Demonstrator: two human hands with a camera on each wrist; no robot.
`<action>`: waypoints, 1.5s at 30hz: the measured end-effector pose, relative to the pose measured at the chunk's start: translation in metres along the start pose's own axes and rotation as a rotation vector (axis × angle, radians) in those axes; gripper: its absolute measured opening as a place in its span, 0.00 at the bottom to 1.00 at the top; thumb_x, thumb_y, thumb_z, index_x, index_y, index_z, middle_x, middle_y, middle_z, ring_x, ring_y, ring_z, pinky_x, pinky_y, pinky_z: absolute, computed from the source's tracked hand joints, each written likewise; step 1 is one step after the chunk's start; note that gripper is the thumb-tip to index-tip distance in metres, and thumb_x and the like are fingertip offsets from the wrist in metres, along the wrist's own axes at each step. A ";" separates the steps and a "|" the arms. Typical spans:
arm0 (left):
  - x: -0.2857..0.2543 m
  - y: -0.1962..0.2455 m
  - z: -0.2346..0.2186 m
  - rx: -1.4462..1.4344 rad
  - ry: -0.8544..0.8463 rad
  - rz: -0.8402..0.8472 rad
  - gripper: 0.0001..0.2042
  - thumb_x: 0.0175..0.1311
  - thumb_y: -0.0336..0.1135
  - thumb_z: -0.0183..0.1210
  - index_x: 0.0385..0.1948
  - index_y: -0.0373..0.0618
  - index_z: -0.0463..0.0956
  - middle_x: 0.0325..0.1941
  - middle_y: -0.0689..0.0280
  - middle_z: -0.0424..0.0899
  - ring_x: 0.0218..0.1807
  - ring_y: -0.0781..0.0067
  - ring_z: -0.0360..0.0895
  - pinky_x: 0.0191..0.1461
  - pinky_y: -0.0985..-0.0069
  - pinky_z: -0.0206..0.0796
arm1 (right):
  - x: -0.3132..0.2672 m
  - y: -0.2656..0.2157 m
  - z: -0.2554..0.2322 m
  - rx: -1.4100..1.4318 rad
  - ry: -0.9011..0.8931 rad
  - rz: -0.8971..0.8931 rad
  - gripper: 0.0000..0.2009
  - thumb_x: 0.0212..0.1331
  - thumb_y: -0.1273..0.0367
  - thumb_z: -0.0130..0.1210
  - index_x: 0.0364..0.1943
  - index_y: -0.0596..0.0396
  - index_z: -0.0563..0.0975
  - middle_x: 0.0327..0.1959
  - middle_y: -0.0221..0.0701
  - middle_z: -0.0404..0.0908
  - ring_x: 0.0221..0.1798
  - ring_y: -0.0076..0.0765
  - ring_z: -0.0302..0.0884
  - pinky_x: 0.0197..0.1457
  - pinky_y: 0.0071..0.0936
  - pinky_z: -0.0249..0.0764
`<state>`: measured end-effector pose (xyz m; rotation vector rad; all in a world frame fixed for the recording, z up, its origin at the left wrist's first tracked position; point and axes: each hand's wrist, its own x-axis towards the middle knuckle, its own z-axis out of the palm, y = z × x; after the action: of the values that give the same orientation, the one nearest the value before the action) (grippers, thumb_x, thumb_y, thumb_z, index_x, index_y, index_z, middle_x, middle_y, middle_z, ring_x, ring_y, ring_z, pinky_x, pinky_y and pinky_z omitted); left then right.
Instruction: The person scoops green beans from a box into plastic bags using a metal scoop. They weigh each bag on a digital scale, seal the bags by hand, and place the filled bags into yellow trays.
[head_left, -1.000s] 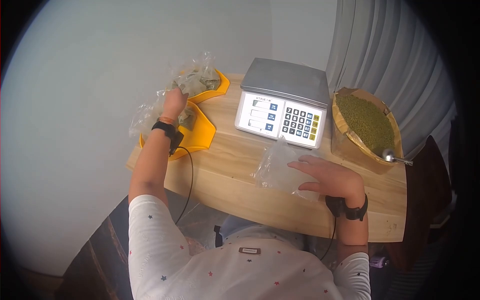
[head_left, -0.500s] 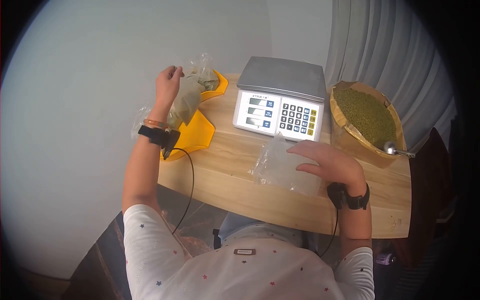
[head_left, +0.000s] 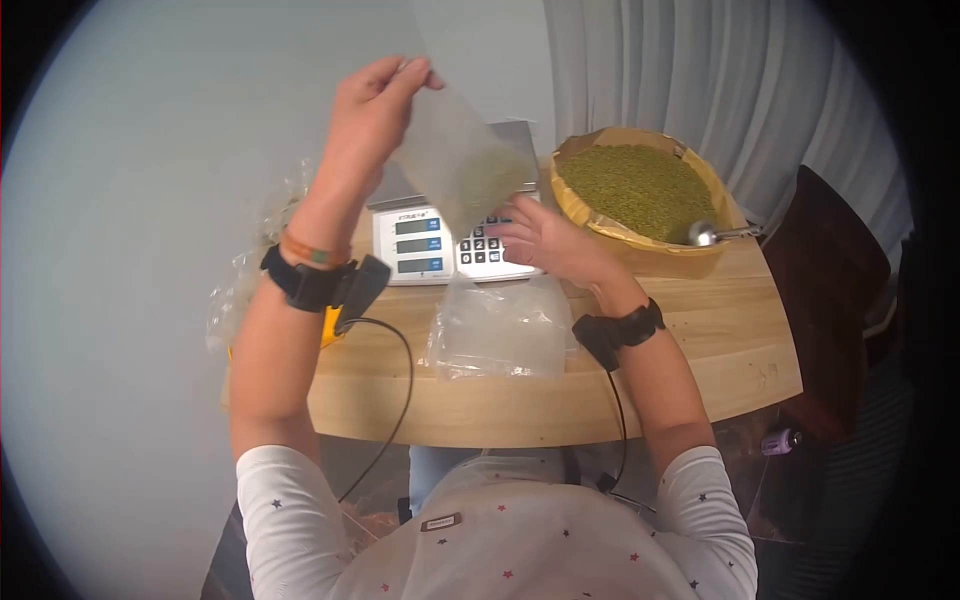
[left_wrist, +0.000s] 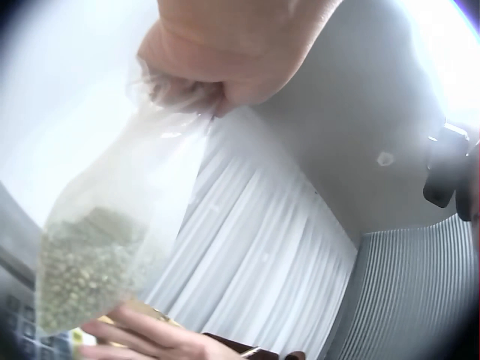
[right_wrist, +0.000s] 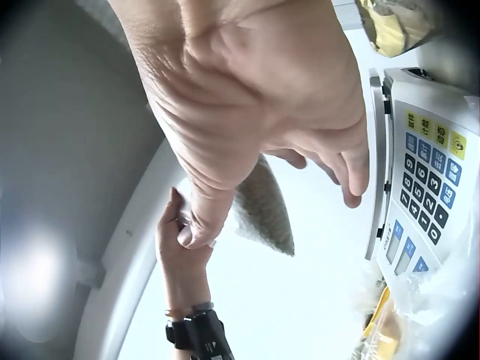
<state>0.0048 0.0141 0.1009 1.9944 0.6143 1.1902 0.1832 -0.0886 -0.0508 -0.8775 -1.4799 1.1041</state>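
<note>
High over the scale, my left hand (head_left: 375, 115) pinches the gathered top of a clear plastic bag (head_left: 455, 150). Green grains hang in the bottom of this bag (left_wrist: 94, 262) in the left wrist view. My right hand (head_left: 560, 245) is beside the bag's lower part with fingers spread; whether it touches the bag, I cannot tell. The white scale (head_left: 400, 268) with its grey plate stands behind, partly hidden by the bag. A flat clear bag (head_left: 505, 330) lies on the table in front of the scale.
A paper-lined container of green grains (head_left: 635, 190) stands right of the scale, with a metal scoop (head_left: 705, 234) at its rim. Plastic bags (head_left: 240, 290) and a yellow tray (head_left: 330, 328) are at the left. A dark chair (head_left: 835, 290) stands at the right.
The left hand has risen and moved right, lifting the filled bag from the yellow trays to above the scale. My right hand has left the flat bag and moved up beside the filled one.
</note>
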 end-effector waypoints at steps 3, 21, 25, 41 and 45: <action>0.014 0.009 0.046 -0.137 -0.065 0.018 0.13 0.72 0.44 0.55 0.33 0.45 0.80 0.14 0.83 0.56 0.15 0.91 0.48 0.19 0.84 0.37 | -0.001 0.005 -0.018 0.224 0.028 -0.094 0.41 0.58 0.65 0.66 0.72 0.59 0.53 0.69 0.47 0.64 0.67 0.46 0.70 0.67 0.39 0.70; 0.071 -0.046 0.242 -0.586 -0.362 -0.263 0.12 0.75 0.40 0.51 0.36 0.41 0.77 0.26 0.73 0.76 0.26 0.81 0.69 0.33 0.79 0.70 | -0.121 -0.087 -0.175 -0.410 0.881 0.079 0.20 0.57 0.64 0.67 0.48 0.60 0.75 0.28 0.23 0.75 0.21 0.16 0.67 0.22 0.16 0.64; 0.070 -0.076 0.285 -0.584 -0.396 -0.470 0.12 0.76 0.39 0.48 0.35 0.43 0.74 0.28 0.69 0.79 0.29 0.77 0.73 0.38 0.76 0.73 | -0.128 -0.092 -0.183 -0.604 0.895 0.082 0.14 0.58 0.68 0.64 0.45 0.60 0.77 0.26 0.23 0.75 0.20 0.15 0.64 0.21 0.18 0.61; 0.047 -0.129 0.320 -0.614 -0.509 -0.736 0.11 0.75 0.38 0.44 0.39 0.43 0.74 0.28 0.68 0.80 0.29 0.75 0.75 0.42 0.72 0.74 | -0.099 -0.088 -0.189 -0.846 0.860 0.062 0.15 0.55 0.69 0.64 0.43 0.65 0.77 0.29 0.42 0.79 0.32 0.37 0.73 0.41 0.32 0.72; 0.043 -0.132 0.315 -0.658 -0.486 -0.781 0.11 0.76 0.39 0.44 0.38 0.45 0.73 0.27 0.69 0.79 0.28 0.75 0.75 0.42 0.71 0.74 | -0.099 -0.087 -0.184 -0.758 0.792 -0.115 0.15 0.56 0.72 0.63 0.48 0.60 0.78 0.34 0.36 0.80 0.34 0.29 0.73 0.41 0.28 0.72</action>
<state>0.2997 0.0202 -0.0772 1.2118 0.5651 0.3304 0.3854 -0.1733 0.0073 -1.5010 -1.2112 0.0090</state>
